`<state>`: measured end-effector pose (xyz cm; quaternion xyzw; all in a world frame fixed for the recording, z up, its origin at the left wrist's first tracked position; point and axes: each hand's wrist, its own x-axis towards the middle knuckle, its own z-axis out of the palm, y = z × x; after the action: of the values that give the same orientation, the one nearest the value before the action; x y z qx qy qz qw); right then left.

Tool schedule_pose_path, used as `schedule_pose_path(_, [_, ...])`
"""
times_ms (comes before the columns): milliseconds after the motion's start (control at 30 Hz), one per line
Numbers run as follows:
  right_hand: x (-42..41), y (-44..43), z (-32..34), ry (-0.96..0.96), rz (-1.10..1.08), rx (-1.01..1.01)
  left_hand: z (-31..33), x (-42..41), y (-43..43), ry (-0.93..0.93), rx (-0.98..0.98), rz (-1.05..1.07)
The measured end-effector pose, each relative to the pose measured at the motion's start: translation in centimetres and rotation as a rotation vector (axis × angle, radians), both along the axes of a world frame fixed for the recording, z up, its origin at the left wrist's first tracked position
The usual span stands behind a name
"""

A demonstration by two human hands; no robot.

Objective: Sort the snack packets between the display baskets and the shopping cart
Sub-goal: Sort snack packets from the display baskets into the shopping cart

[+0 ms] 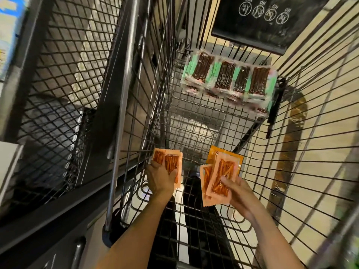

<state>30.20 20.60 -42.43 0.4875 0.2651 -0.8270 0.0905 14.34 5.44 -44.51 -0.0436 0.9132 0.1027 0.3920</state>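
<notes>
2 hands are showing: left hand (pixel 160 178) at 7 o'clock is holding 2 orange pkts (pixel 171 160), right hand (pixel 236 188) at 5 o'clock is gripping 3, i.e. 2 pale-orange pkts (pixel 221 177) w/ 1 darker yellow pkt (pixel 215 153) behind. At 1 o'clock, green pkts (pixel 229 78) are lying 4 across on top, w/ more peeking out underneath; total not countable. 1 wire cart (pixel 291 133) is carrying them. 1 black mesh basket (pixel 64 65) is sitting at 10 o'clock. 1 black sign (pixel 272 22) at 1 o'clock is showing 4 round icons.

Sign (pixel 272 32) at 1 o'clock runs off the top, icons unreadable; left hand (pixel 160 178) half-hides its orange packets (pixel 172 162).
</notes>
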Motion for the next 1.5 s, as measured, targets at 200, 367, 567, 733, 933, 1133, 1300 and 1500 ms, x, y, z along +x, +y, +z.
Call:
schedule_pose_path(200, [-0.3, 3.0, 0.3, -0.092, -0.021, 0.393, -0.8, 0.1, 0.0, -0.046, 0.006, 0.089])
schedule_pose_path(367, [0.4, 3.3, -0.3, -0.104, -0.070, 0.438, -1.0, -0.1, -0.4, -0.083, 0.042, 0.170])
schedule_pose_path(567, [0.6, 1.9, -1.0, -0.048, -0.079, 0.254, -0.6, 0.3, -0.2, -0.060, 0.058, 0.172])
schedule_pose_path(733, [0.6, 0.4, -1.4, -0.070, -0.053, 0.181, -0.2, 0.7, -0.3, -0.004, 0.062, 0.060])
schedule_pose_path(933, [0.4, -1.4, -1.7, -0.116, -0.039, 0.129, 1.5, 1.0, 0.7, 0.045, 0.029, 0.058])
schedule_pose_path(1133, [-1.1, -2.7, -1.7, -0.084, -0.059, 0.116, 4.0, 2.0, 1.5, 0.168, 0.124, -0.148])
schedule_pose_path(1300, [-1.8, -3.2, -0.9, 0.002, -0.168, 0.003, 4.9, 5.3, 2.7, -0.015, 0.378, -0.285])
schedule_pose_path(1500, [-1.5, -2.3, 0.6, -0.026, -0.258, -0.054, 4.5, 7.1, 4.5, 0.002, 0.362, -0.435])
